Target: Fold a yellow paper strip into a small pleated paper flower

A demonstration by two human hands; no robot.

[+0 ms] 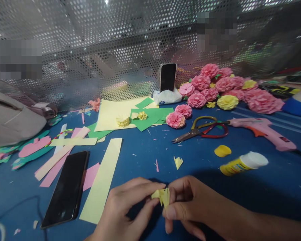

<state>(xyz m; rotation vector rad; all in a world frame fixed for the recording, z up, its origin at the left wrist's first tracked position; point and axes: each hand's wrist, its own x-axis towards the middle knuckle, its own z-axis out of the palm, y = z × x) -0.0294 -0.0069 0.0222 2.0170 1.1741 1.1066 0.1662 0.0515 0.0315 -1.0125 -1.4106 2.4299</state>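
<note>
Between my two hands is a small folded piece of yellow paper (161,195) with pointed, petal-like edges. My left hand (131,204) pinches its left side between thumb and index finger. On the other side, the thumb and fingers of my right hand (188,204) are closed on it. A second small folded yellow paper piece (178,162) lies on the table just beyond. To the left of my left hand rests a long pale yellow paper strip (102,180). A glue stick (243,164) lies right of my right hand, its yellow cap (222,151) off beside it.
Scissors (200,130) and a pink glue gun (266,132) lie at the right, before a heap of pink paper flowers (205,82). A phone (65,189) and paper strips (62,152) are at left. Another phone (168,77) stands against the perforated metal panel (102,50).
</note>
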